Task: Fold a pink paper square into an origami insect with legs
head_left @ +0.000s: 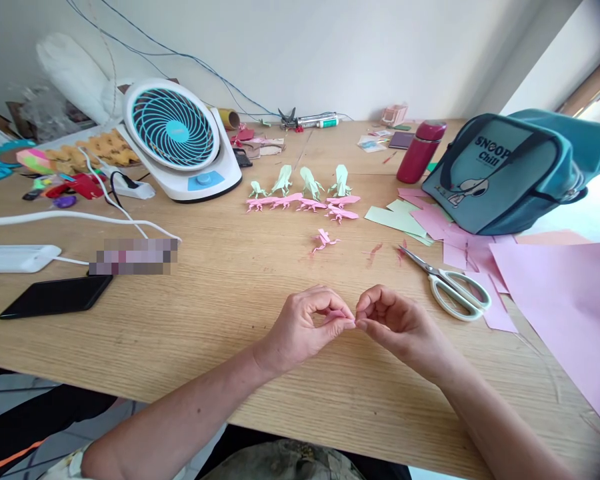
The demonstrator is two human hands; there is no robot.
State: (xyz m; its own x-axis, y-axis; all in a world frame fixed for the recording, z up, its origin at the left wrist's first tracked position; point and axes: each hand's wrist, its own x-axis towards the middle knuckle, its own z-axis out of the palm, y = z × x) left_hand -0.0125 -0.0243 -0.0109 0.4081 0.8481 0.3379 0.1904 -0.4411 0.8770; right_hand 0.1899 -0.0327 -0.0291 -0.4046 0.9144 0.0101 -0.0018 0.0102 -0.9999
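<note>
My left hand [307, 327] and my right hand [397, 323] meet fingertip to fingertip above the wooden table [220, 293], both pinched on a tiny pink paper piece [347, 322] that is mostly hidden by the fingers. Beyond them lies one small pink folded paper figure [324, 241]. Farther back, green folded figures [310, 181] stand in a row, with pink ones [305, 202] lying in front of them. White-handled scissors [453, 287] lie just right of my right hand.
Pink paper sheets [565, 300] and green scraps [395, 219] cover the right side beside a teal bag [520, 170] and a red flask [420, 152]. A white-and-blue fan [177, 137], cables, a black phone [55, 295] and a white box [17, 258] occupy the left.
</note>
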